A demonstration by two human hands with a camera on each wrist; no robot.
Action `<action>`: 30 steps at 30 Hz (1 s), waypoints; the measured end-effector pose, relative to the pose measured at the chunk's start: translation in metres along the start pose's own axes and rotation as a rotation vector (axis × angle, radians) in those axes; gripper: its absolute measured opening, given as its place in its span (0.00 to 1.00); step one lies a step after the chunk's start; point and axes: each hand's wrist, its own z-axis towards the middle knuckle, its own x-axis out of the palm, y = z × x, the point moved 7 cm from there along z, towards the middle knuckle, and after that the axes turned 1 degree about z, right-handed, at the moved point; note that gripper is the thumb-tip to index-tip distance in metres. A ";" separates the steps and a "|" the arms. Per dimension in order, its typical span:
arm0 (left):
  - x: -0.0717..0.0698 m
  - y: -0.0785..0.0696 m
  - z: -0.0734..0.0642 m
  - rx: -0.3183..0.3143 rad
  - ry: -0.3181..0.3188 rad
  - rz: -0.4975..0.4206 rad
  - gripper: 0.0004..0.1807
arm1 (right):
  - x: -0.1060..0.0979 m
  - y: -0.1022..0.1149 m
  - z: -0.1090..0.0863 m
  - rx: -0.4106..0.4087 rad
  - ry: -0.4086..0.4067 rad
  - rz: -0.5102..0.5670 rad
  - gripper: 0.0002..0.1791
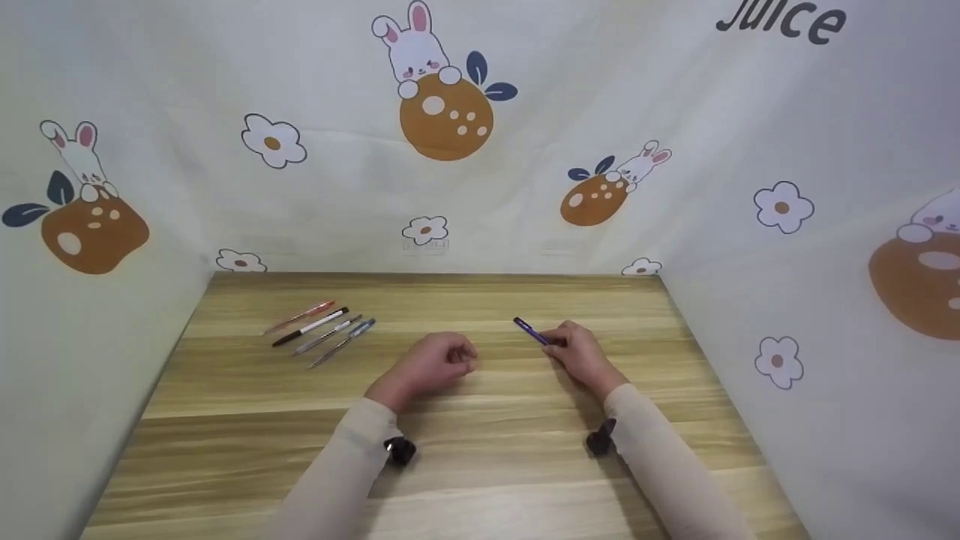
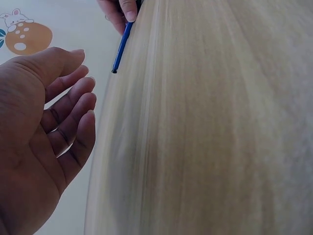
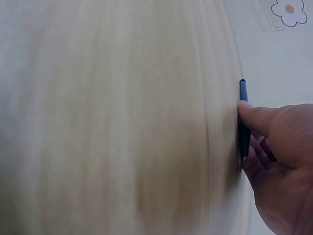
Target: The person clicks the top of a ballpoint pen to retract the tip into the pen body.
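My right hand [image 1: 581,356] pinches a dark blue pen [image 1: 531,331] between thumb and fingers, low over the right half of the table. One end of the pen sticks out toward the back left in the head view. The right wrist view shows the thumb pressed along the pen [image 3: 244,122]. Left of it, my left hand [image 1: 433,364] holds nothing; its fingers are loosely curled, as the left wrist view of the hand [image 2: 54,117] also shows.
On the table's [image 1: 480,442] back left lie several pens side by side at a slant: a red pen [image 1: 300,317], a black-and-white pen [image 1: 311,327], a clear pen [image 1: 327,334] and a clear pen with blue [image 1: 343,343]. A printed cloth wall [image 1: 337,195] surrounds the table's back and sides.
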 end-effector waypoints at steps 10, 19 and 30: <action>0.000 0.001 0.001 0.008 0.003 0.005 0.05 | -0.002 0.009 -0.002 -0.077 -0.004 -0.063 0.12; -0.002 0.002 0.002 -0.002 -0.003 -0.003 0.06 | -0.005 0.020 -0.004 -0.069 -0.014 0.023 0.12; -0.002 0.001 0.000 0.002 -0.050 -0.100 0.06 | -0.013 0.059 -0.013 -0.089 -0.028 0.061 0.11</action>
